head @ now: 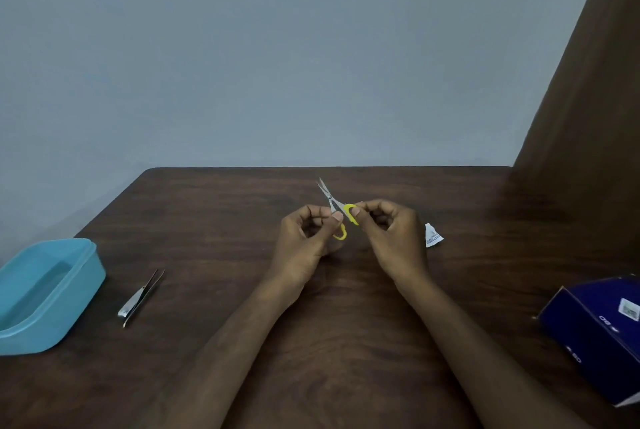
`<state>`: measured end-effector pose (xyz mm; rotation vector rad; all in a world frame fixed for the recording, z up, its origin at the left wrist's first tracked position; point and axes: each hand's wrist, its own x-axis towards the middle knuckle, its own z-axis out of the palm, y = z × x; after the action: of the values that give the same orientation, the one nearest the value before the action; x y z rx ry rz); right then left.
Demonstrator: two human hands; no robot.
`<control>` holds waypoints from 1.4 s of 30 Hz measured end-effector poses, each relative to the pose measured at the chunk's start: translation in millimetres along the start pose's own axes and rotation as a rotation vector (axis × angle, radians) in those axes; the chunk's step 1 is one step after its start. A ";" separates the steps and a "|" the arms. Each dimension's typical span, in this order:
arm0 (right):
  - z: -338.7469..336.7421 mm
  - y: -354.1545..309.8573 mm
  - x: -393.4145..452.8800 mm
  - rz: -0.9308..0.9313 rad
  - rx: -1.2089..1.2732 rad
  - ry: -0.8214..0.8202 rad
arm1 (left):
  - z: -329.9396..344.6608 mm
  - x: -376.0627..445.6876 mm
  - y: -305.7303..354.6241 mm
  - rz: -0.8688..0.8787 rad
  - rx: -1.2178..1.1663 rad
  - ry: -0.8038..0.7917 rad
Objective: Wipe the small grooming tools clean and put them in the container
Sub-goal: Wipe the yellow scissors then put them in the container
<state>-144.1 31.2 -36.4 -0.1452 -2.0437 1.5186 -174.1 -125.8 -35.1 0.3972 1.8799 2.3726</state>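
Small scissors [331, 201] with yellow handles are held above the middle of the dark wooden table [242, 342], blades slightly apart and pointing up and away. My left hand [304, 241] pinches the lower yellow handle loop. My right hand [391, 234] pinches the upper yellow loop. Metal tweezers and a nail clipper [140, 297] lie together on the table to the left. A light blue plastic container [48, 293] stands open at the left edge. A small white wipe sachet [433, 235] lies just right of my right hand.
A dark blue cardboard box [595, 331] lies at the table's right edge. A brown curtain [588, 99] hangs at the right. A grey-blue wall stands behind the table's far edge.
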 end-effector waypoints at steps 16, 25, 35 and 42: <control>-14.8 6.5 13.3 0.079 0.240 0.062 | -3.1 -3.1 -1.9 0.105 0.349 -0.033; -20.0 -14.7 -3.2 -0.360 -0.223 0.325 | 0.0 -5.9 1.0 0.115 0.345 -0.020; -7.6 -1.6 -1.4 -0.506 -0.481 0.204 | -0.2 -6.3 0.5 0.180 0.443 0.037; -4.2 -1.3 -3.6 -0.509 -0.453 0.137 | -1.7 -5.6 0.9 0.171 0.410 0.026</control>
<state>-138.7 32.8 -35.8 0.0911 -2.0746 0.7133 -169.1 -128.9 -35.3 0.5799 2.4368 2.0797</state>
